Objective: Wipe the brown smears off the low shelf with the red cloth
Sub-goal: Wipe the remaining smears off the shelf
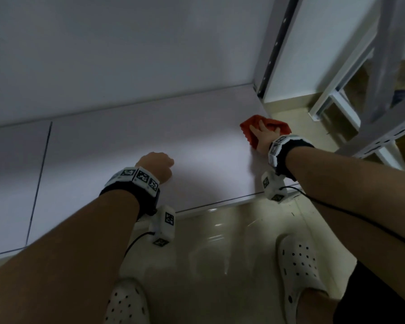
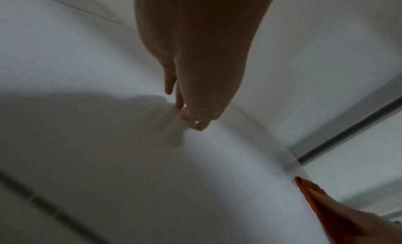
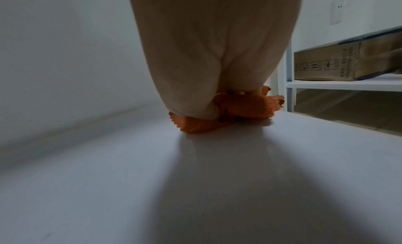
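Note:
The low white shelf [image 1: 150, 136] stretches across the head view, and no brown smear shows plainly on it. The red cloth [image 1: 253, 120] lies near the shelf's right end, close to its edge. My right hand [image 1: 263, 136] presses flat on it with fingers spread. In the right wrist view the cloth [image 3: 245, 108] bunches up beyond my palm [image 3: 217, 58], and the fingers are hidden. My left hand [image 1: 156, 166] rests mid-shelf with curled fingers and holds nothing. Its fingertips [image 2: 195, 125] touch the surface in the left wrist view, where the cloth [image 2: 313, 194] shows at the lower right.
A slotted metal upright [image 1: 274, 50] stands at the shelf's back right corner against the white wall. Right of it is another white rack [image 1: 337, 94] holding a cardboard box [image 3: 348, 61]. A dark seam [image 1: 40, 178] crosses the shelf on the left. Glossy floor tiles [image 1: 220, 242] and my white clogs [image 1: 299, 260] lie below.

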{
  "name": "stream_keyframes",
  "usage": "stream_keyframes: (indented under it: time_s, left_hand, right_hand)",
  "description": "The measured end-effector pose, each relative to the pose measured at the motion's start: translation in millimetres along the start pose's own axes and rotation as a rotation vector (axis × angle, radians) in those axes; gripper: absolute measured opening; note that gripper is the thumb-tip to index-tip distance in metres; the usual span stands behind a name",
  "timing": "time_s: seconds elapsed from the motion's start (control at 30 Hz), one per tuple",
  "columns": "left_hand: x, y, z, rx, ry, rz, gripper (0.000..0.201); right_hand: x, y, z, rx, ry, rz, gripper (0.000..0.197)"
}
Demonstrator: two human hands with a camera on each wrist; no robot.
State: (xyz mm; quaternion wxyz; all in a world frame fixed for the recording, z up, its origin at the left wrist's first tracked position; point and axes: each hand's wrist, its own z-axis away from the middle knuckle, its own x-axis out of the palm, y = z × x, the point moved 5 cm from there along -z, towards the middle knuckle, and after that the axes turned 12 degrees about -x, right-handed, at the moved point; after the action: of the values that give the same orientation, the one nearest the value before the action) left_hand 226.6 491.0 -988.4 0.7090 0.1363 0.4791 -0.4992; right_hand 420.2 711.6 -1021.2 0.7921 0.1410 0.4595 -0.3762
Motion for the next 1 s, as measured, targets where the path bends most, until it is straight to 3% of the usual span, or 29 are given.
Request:
stream_keyframes:
  time_s: [0.3,0.6,0.87,1.0]
  left_hand:
    - [-10,-7,1,0.005,-0.031,0.015,0.048]
    - [-7,-8,0,0.005,-0.06,0.008,0.046]
    - [2,-8,-4,0.008,-0.095,0.036,0.05]
    - [7,-13,-1,0.023,-0.106,0.082,0.056]
  right_hand:
    - [-14,-15,-1,0.006,0.023,-0.023,0.068]
    - [15,-96,16,-0.202,0.173,-0.025,0.081]
    - [28,-144,27,-0.252,0.155,0.002,0.072]
    - [35,-163,36,-0.279,0.056,0.021,0.072]
